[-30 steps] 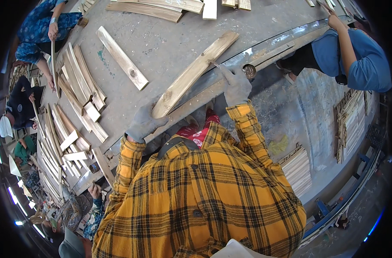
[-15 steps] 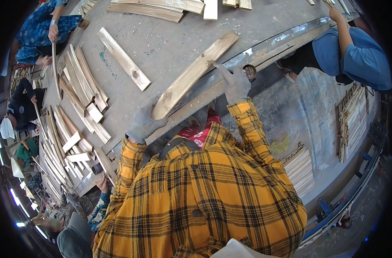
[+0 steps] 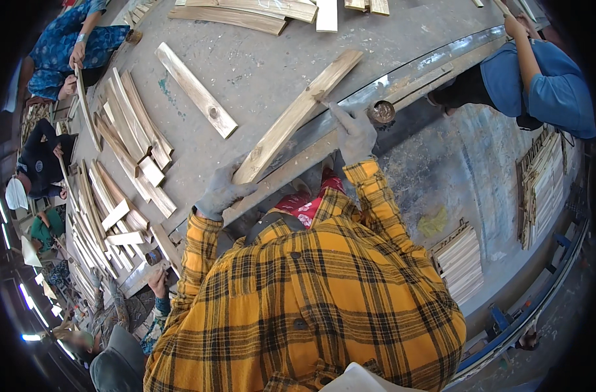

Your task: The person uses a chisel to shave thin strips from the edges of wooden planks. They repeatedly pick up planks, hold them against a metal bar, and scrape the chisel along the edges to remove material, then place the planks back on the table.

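A long, pale wooden plank (image 3: 285, 127) lies at an angle near the table's front edge. My gloved left hand (image 3: 223, 193) is closed on its lower end. My gloved right hand (image 3: 355, 134) touches the plank's right edge further up, index finger extended and the other fingers bent. A second plank (image 3: 195, 85) lies flat to the left of the held one. Beside my right hand, a round metal container (image 3: 381, 111) sits at the table's edge.
Several boards (image 3: 134, 124) lie piled on the left of the grey table (image 3: 252, 72), more (image 3: 239, 16) at the back. Co-workers (image 3: 533, 85) stand at the right and along the left (image 3: 76, 46). Stacked boards (image 3: 536, 189) rest below on the right.
The scene has shifted slightly rightward in view. My hands stay on the plank, which has moved only slightly. The upper-left co-worker's lower hand has moved up along their board.
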Tool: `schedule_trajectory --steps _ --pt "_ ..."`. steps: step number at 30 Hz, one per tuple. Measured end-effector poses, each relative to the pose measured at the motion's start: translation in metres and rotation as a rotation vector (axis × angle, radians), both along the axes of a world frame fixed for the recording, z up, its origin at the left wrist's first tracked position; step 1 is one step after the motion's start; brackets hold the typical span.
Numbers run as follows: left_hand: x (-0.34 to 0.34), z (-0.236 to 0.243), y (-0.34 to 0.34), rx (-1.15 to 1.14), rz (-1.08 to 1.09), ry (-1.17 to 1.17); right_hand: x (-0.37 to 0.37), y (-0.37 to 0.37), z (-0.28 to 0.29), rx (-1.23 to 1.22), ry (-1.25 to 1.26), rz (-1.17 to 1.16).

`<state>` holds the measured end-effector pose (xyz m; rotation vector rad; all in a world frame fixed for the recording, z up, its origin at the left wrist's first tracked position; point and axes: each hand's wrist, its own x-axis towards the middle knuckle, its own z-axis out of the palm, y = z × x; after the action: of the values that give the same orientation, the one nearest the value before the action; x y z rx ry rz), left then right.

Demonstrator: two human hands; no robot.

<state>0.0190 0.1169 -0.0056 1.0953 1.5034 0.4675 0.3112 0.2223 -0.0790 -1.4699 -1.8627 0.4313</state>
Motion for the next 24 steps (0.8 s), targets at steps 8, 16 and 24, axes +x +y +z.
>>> schedule_trajectory --steps 8,16,24 --pt "0.001 0.011 -0.001 -0.138 0.088 -0.246 -0.006 0.011 -0.011 -0.014 0.237 -0.096" --pt "0.003 0.019 -0.002 -0.241 0.137 -0.35 -0.018 0.006 -0.004 0.002 0.226 -0.086" --pt "0.004 0.024 0.002 -0.255 0.147 -0.38 -0.018 0.0 0.0 0.045 0.157 -0.022"
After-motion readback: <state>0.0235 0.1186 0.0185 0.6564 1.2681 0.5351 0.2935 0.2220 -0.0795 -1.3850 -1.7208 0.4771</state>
